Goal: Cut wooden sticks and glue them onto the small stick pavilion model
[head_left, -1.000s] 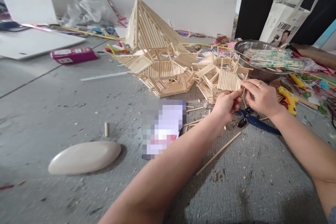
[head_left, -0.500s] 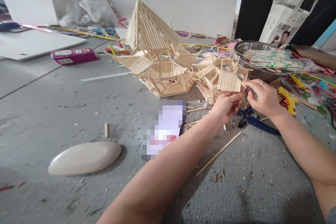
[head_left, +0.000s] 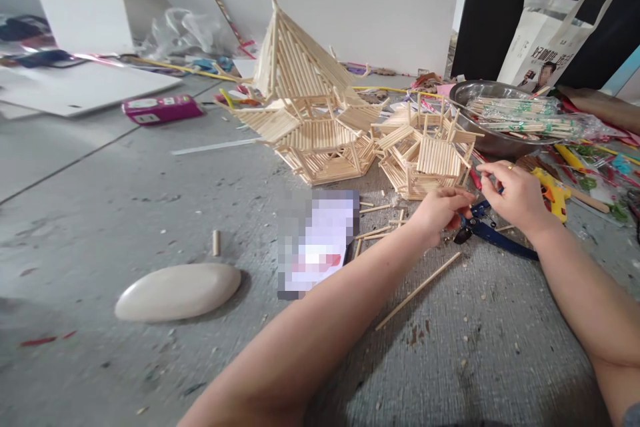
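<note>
A small wooden-stick model (head_left: pixel 443 157) with slatted panels and upright posts stands just beyond my hands. My left hand (head_left: pixel 445 212) is at its front right, thumb and fingers pinched together; what they hold, if anything, is too small to make out. My right hand (head_left: pixel 517 195) hovers to the right of the model, fingers bent and apart, with nothing visible in them. Blue-handled cutters (head_left: pixel 500 240) lie on the floor below both hands, partly covered by the left fingers. Behind the right hand is a yellow glue gun (head_left: pixel 553 193).
A larger stick model (head_left: pixel 320 137) with a tall pointed roof (head_left: pixel 295 57) stands left. A metal bowl (head_left: pixel 520 143) holds bagged sticks. On the floor are a phone (head_left: pixel 327 233), a smooth pale oval object (head_left: pixel 177 292), a loose stick (head_left: pixel 417 290) and a purple packet (head_left: pixel 163 109).
My right hand has drawn back from the small model's edge, its fingers parting. My left hand has dropped slightly and moved right. The view has shifted a little left.
</note>
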A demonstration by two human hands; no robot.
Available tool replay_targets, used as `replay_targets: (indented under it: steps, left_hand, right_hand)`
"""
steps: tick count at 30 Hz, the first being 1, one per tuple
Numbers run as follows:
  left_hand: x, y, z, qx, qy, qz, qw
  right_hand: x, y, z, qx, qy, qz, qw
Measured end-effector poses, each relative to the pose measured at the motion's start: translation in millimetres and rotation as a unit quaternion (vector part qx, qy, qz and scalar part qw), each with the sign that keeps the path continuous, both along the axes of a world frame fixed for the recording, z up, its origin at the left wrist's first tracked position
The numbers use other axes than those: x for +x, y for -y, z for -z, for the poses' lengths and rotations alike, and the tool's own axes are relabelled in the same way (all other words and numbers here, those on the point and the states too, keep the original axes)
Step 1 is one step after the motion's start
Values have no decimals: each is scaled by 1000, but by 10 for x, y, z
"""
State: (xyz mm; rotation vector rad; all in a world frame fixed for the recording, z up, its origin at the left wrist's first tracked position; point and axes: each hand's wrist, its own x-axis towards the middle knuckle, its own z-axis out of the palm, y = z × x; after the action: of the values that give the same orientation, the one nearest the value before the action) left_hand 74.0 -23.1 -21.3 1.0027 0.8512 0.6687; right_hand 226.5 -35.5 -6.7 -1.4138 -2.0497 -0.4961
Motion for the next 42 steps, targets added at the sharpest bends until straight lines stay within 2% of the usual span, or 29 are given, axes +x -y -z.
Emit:
replay_targets:
  steps: [3, 5, 6, 8, 9, 11, 14, 18, 22, 26, 30, 35, 39, 42]
  left_hand:
    - [29, 96, -24, 62, -75, 74, 992]
    - [3, 165, -56, 131, -130, 130, 974]
    - [-30, 199, -74, 179, -159, 153, 959]
    - [-130, 260, -105, 299, -217, 192, 909]
    - [-191, 286, -113, 355, -247, 192, 881]
    - [-312, 325, -105, 412, -310, 178, 838]
    - [-439, 348, -37, 463, -381, 144, 787]
    - [-488, 329, 59, 519, -455, 83, 719]
    - [-492, 325, 73, 555, -490, 64, 669]
    - [-483, 363, 60, 568, -508, 90, 641]
    - [-465, 396, 72, 579, -515, 135, 618]
    - [-452, 412, 92, 577, -496, 150, 632]
    - [-449, 419, 97, 568, -490, 154, 643]
    - [-446, 419, 93, 568, -493, 154, 641]
  right_hand:
    - [31, 81, -38, -41, 5, 5, 999]
    - [46, 141, -78, -72, 11, -3, 997]
    - [51, 168, -99, -91, 15, -9, 996]
    - [48, 215, -135, -141, 32, -20, 989]
    - [40, 233, -148, -168, 42, -22, 985]
    - [7, 256, -163, -217, 61, -19, 974]
    - [-67, 272, -165, -257, 72, -12, 964]
    - [-139, 272, -126, -277, 84, -11, 957]
    - [-142, 249, -39, -285, 95, -32, 953]
    - [-135, 235, 23, -284, 101, -48, 952]
    - [-158, 249, 6, -321, 121, -73, 937]
    - [-209, 300, -60, -381, 154, -125, 903]
    - [-252, 337, -61, -411, 190, -127, 883]
    - [-272, 341, -38, -421, 188, -130, 878]
